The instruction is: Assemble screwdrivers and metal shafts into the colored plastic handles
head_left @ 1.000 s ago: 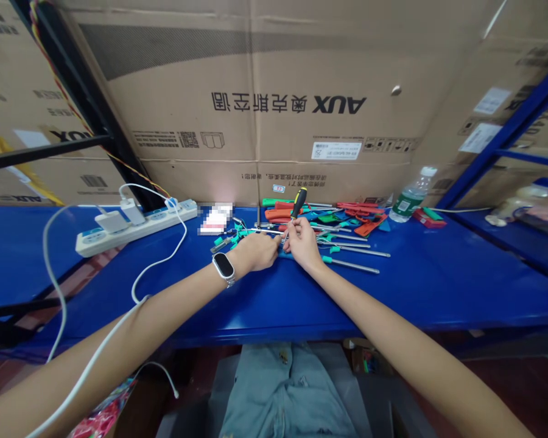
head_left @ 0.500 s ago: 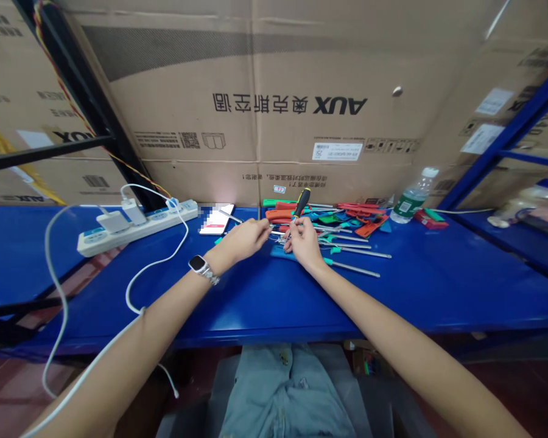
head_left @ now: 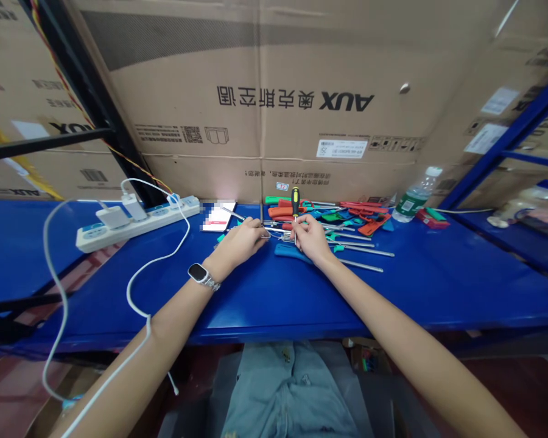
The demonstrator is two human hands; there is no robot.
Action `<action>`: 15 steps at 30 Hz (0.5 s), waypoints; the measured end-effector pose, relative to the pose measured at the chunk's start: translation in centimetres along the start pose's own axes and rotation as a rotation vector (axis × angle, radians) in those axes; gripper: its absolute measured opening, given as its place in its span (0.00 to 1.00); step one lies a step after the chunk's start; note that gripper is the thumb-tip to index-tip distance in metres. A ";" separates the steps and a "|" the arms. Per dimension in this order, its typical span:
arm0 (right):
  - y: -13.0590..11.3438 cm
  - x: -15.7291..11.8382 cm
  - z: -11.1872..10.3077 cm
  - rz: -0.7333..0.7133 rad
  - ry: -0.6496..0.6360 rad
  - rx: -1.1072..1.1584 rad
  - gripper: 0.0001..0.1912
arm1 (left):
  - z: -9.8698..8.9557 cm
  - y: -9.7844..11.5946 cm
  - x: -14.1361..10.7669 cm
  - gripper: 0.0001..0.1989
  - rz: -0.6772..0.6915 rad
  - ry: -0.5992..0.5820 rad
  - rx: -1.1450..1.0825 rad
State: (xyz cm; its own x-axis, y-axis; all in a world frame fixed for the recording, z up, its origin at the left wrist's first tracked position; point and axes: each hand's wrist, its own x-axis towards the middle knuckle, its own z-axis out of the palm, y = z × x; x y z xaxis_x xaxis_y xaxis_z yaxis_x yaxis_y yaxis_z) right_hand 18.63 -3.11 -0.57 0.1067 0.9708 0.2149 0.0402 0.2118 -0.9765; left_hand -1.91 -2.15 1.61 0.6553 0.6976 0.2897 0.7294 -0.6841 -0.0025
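My right hand (head_left: 311,238) pinches a screwdriver (head_left: 295,202) by its shaft, just below the yellow and black handle. The screwdriver stands nearly upright, handle on top. To its left, my left hand (head_left: 245,238) is closed, with thumb and fingers together at the end of a thin metal piece; what exactly it grips is too small to make out. Around and behind both hands lies a pile of tools with red, orange, green and blue handles (head_left: 287,212) and long metal rods (head_left: 360,250). A blue handle (head_left: 292,252) lies just left of my right wrist.
A phone (head_left: 219,216) lies behind my left hand. The white power strip (head_left: 137,222) with plugs and cables stands at the left. A water bottle (head_left: 413,198) and a red box (head_left: 432,219) are at the right. A large cardboard box (head_left: 292,55) backs the blue table (head_left: 274,307).
The screwdriver has swung from leaning right to nearly upright, and my right hand has shifted slightly right. The left hand stays about where it was.
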 end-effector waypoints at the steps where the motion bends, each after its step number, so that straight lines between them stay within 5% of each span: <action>1: 0.0 0.1 -0.1 0.002 0.004 -0.006 0.12 | -0.1 0.0 -0.2 0.13 0.004 0.019 0.000; 8: -0.9 0.4 -1.1 0.060 -0.074 0.063 0.14 | -0.4 1.6 0.1 0.16 0.172 0.051 -0.164; 15: -2.0 -0.2 -2.8 0.032 -0.035 0.123 0.20 | 1.2 4.4 2.5 0.19 0.294 -0.071 0.044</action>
State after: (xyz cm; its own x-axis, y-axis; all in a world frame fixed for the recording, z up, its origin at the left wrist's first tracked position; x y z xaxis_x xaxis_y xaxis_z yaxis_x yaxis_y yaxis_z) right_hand 21.30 -4.05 1.40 0.0709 0.9803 0.1846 -0.0853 0.1903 -0.9780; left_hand 3.13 -3.17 1.15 0.8508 0.4849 0.2026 0.5129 -0.8502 -0.1187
